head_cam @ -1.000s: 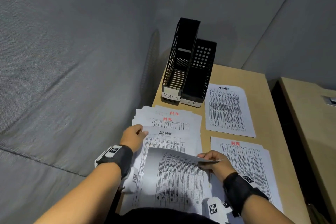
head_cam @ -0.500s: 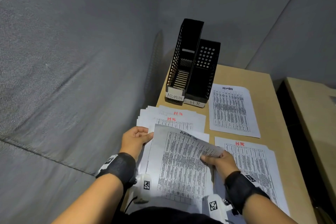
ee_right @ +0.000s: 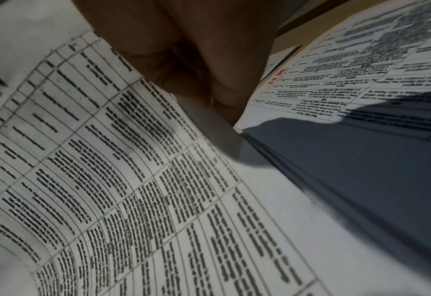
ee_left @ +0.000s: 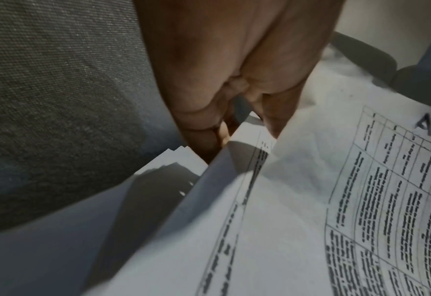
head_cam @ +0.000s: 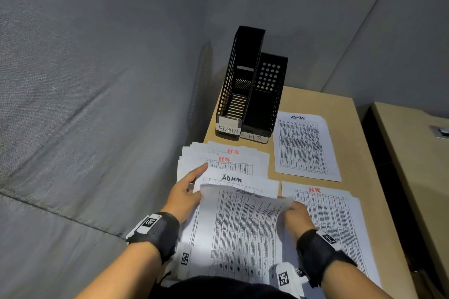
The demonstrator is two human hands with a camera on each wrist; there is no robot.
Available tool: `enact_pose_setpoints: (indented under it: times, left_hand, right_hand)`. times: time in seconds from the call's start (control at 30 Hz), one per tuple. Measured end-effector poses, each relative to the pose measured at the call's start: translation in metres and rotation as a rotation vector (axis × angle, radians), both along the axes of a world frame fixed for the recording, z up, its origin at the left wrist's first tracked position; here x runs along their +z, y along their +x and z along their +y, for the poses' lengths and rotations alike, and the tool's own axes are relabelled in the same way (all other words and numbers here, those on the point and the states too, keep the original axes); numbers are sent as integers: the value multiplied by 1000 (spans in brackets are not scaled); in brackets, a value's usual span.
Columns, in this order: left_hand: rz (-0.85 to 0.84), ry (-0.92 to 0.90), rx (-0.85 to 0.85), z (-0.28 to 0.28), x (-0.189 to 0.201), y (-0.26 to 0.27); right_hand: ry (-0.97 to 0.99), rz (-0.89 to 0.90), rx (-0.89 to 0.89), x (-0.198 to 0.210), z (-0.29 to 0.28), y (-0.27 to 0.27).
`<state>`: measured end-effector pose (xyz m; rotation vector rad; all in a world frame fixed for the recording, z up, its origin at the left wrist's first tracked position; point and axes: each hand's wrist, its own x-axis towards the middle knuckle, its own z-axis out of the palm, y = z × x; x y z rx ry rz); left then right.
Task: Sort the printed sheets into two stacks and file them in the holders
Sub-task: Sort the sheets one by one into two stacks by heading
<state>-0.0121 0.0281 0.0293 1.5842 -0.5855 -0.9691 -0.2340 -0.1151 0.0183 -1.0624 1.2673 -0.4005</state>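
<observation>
Two hands lift one ADMIN sheet (head_cam: 243, 226) nearer than the holders (head_cam: 252, 94). The right hand (head_cam: 295, 216) pinches its edge. The left hand (head_cam: 185, 192) lies flat-fingered on the pile (head_cam: 226, 165).

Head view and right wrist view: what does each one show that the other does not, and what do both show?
Only the head view shows the two black holders, ADMIN holder and HR holder, the separate ADMIN sheet, the left hand with fingers out on the unsorted pile.

Only the right wrist view shows the right hand's fingers pinching the paper's edge.

Both show the lifted sheet held by the right hand, and the HR stack beside it.
</observation>
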Motion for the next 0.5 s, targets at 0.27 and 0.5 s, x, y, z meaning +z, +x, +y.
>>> enact_pose_setpoints:
  times: [0.27,0.5]
  left_hand:
    - [35,256,-213,10,-22,9]
    - [76,210,-369,22,-6,5]
  right_hand:
    - [173,-252,-250,19,-8,-4]
    - [-72,9,-27,1,-20,-2]
